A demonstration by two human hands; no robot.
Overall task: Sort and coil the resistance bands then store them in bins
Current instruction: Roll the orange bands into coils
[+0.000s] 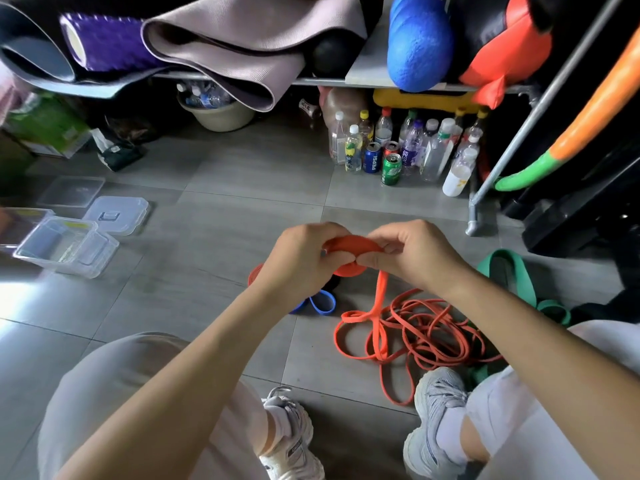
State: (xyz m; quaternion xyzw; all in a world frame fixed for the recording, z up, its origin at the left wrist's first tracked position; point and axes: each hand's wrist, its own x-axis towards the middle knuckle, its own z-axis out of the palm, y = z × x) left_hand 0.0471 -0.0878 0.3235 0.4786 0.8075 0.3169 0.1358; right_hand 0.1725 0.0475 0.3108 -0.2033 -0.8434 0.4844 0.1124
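Step in hand: winding the orange band (349,244) into a flat coil, judged from the wound disc held between both hands.
Left hand (298,263): fingers curled round the wound part, gripping it from its left side.
Right hand (414,258): thumb and fingertips pinching the strand at the coil's right edge, nothing else held.
Place of the orange band: coil held up above the floor (225,188) between the hands, with one strand hanging down from it into a loose tangle (419,327) on the floor near the right shoe (440,389).
Other bands: blue band (323,303) on the floor below the left wrist; green band (509,271) on the floor further right, beside the tangle.
Bins: clear bins (65,247) open on the floor well to the left, lids (117,214) just beside them; contents too blurred to tell.
Progress: probably early, as much of the orange band lies unwound.
Doing it well: feed the strand in flat and untwisted. Pinch the disc firmly so the layers cannot spring apart. Draw slack from the tangle a little at a time, lifting loops free rather than tugging. Wind with even tension and without stretching.
Risk: crossed loops in the tangle likely to snag; coil apt to pop open if the grip loosens.
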